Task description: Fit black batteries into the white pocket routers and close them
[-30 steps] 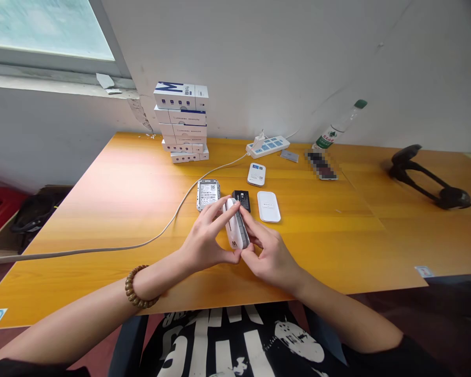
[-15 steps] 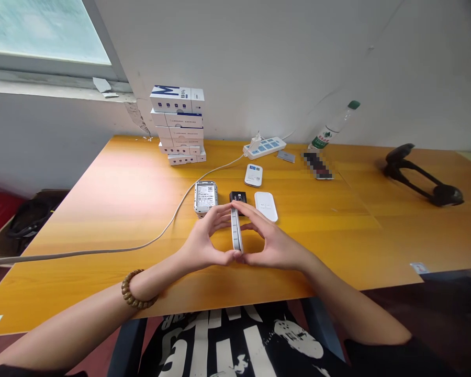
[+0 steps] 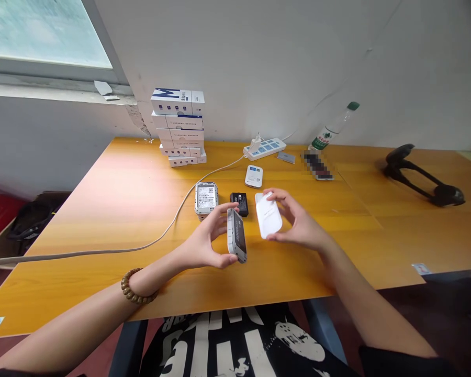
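Observation:
My left hand [image 3: 202, 243] is closed around a small pocket device body [image 3: 236, 235], grey-edged with its dark inner face turned right, held on edge just above the wooden table [image 3: 121, 209]. My right hand [image 3: 304, 225] grips a white oval cover [image 3: 267, 215] by its edges, a little to the right of the device body and apart from it. Behind them on the table lie an opened device with a printed label [image 3: 206, 198], a black battery [image 3: 239, 203] and a small white device [image 3: 254, 176].
A stack of white boxes [image 3: 179, 125] stands at the back by the wall. A power strip [image 3: 267, 147] with a white cable [image 3: 141, 245], a plastic bottle [image 3: 332, 128], a phone [image 3: 317, 163] and a black stand [image 3: 424, 175] lie along the back and right.
The white cover has come off the device. My right hand carried it to the right while my left hand kept the body and tilted its dark face into view.

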The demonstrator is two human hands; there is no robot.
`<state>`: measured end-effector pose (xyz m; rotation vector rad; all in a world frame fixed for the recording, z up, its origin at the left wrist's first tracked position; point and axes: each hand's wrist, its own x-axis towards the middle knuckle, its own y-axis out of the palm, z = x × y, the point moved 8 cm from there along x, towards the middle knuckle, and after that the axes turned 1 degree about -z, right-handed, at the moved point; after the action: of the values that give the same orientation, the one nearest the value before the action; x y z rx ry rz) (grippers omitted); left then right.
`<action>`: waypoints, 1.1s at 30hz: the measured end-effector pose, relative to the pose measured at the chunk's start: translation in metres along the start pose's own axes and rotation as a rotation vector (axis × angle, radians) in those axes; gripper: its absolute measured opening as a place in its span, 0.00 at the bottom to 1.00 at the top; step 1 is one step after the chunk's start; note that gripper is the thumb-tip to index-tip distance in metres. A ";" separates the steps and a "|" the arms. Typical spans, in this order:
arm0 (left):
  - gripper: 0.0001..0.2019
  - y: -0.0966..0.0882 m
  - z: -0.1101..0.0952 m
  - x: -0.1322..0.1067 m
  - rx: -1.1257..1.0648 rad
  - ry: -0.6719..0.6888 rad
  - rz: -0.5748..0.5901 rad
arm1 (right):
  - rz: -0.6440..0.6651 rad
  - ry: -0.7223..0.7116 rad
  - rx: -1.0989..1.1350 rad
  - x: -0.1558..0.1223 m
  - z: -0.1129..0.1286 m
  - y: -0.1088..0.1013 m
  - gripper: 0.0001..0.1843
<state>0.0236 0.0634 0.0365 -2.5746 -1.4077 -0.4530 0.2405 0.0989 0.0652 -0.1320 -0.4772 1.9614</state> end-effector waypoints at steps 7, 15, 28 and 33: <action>0.35 0.022 0.018 -0.002 0.212 -0.138 0.191 | -0.012 0.193 -0.344 0.019 -0.053 -0.050 0.37; 0.36 0.019 0.013 -0.001 0.480 -0.057 0.271 | 0.030 0.242 -0.239 0.015 -0.092 -0.044 0.46; 0.48 0.021 0.025 -0.004 0.679 -0.012 0.331 | 0.091 0.218 -0.431 0.021 -0.087 -0.039 0.63; 0.57 0.020 0.028 -0.003 0.683 -0.024 0.303 | 0.100 0.192 -0.450 0.024 -0.079 -0.037 0.60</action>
<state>0.0440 0.0589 0.0091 -2.1586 -0.9259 0.0995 0.2859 0.1552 0.0101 -0.6338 -0.7899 1.8853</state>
